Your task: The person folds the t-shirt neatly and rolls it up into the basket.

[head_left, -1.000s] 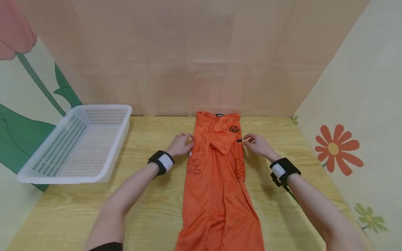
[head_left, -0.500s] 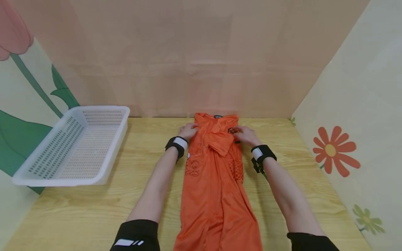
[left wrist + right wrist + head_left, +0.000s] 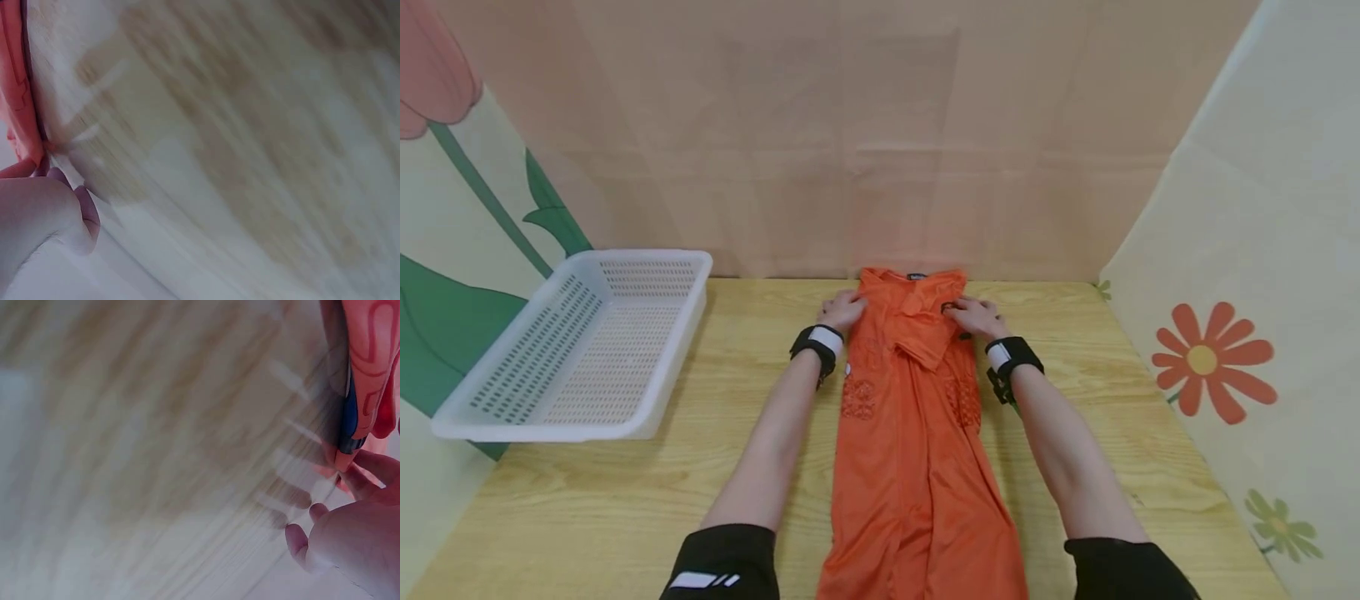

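Note:
A long, narrow orange T-shirt [image 3: 895, 450] lies on the table with its sides folded inward and its neck at the back edge. One short sleeve [image 3: 922, 337] lies across its upper middle. My left hand [image 3: 842, 311] pinches the left edge below the neck; in the left wrist view, its fingertips meet at the orange cloth [image 3: 17, 94]. Opposite it, my right hand [image 3: 976, 318] pinches the right edge and partly covers a dark print. The right wrist view shows thumb and finger on the cloth's edge [image 3: 370, 356], beside a dark blue patch.
At the left stands a white perforated plastic basket [image 3: 655, 400]. The wooden table [image 3: 760, 333] ends at a beige back wall [image 3: 775, 167]. On the right rises a pale side panel printed with flowers [image 3: 1202, 360].
Both hands have moved from the shirt's sides farther toward the neck and now pinch its edges there. The right hand has come inward over the print. The shirt lies almost as before.

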Tool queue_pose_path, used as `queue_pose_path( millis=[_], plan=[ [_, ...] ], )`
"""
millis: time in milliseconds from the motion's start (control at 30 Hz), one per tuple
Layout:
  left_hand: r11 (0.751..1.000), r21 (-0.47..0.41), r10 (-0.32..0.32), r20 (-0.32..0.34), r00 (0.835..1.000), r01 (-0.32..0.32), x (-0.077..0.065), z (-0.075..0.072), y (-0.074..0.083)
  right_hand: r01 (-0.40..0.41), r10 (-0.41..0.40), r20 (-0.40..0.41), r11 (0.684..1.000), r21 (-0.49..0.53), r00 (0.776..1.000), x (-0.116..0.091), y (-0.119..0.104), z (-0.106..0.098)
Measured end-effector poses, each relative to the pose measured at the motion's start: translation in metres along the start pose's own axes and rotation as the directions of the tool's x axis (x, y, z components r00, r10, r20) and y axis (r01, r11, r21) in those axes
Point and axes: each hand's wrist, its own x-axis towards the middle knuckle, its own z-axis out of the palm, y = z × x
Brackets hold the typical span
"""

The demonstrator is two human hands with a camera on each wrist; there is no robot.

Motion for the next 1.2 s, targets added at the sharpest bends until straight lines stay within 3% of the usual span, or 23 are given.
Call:
queue_pose_path(
  millis=[300,400,500,600,667,733,867,967,1033,1100,1200],
  plan=[
    [0.999,0.032,-0.023,-0.032,0.999,0.024,-0.003,-0.007,-0.007,0.041,-0.039,0.047,0.999,-0.023,0.998,0.011,-0.01,0.005],
    [0.999,0.05,-0.016,-0.015,1.0,0.017,-0.003,-0.009,-0.009,0.111,-0.111,0.017,0.993,-0.028,0.994,0.012,-0.013,0.006],
    [0.994,0.103,0.029,0.021,0.999,-0.031,-0.003,-0.01,-0.011,0.236,-0.236,-0.045,0.972,-0.014,0.971,0.008,-0.009,0.004],
    [0.973,0.172,0.145,0.058,0.988,-0.153,-0.01,-0.012,-0.016,0.375,-0.377,-0.12,0.926,-0.034,0.919,-0.004,0.002,0.003],
    [0.945,0.207,0.244,0.073,0.967,-0.254,-0.02,-0.015,-0.02,0.448,-0.45,-0.146,0.893,-0.05,0.881,-0.018,0.01,0.002],
    [0.903,0.246,0.339,0.095,0.936,-0.352,-0.035,-0.017,-0.027,0.501,-0.508,-0.148,0.861,-0.081,0.849,-0.036,0.017,0.002],
    [0.798,0.333,0.462,0.197,0.865,-0.503,-0.077,-0.019,-0.039,0.518,-0.528,-0.045,0.844,-0.14,0.848,-0.082,0.026,0.0],
    [0.721,0.372,0.497,0.31,0.81,-0.585,-0.11,-0.016,-0.046,0.494,-0.484,0.099,0.855,-0.158,0.869,-0.117,0.034,-0.002],
    [0.681,0.384,0.495,0.386,0.778,-0.624,-0.131,-0.014,-0.048,0.467,-0.43,0.242,0.876,-0.121,0.87,-0.138,0.037,-0.003],
    [0.646,0.388,0.483,0.459,0.746,-0.657,-0.148,-0.011,-0.05,0.425,-0.366,0.383,0.902,-0.077,0.848,-0.158,0.038,-0.003],
    [0.609,0.391,0.46,0.534,0.709,-0.69,-0.168,-0.007,-0.05,0.355,-0.294,0.539,0.935,-0.011,0.79,-0.182,0.035,0.001]
  ],
)
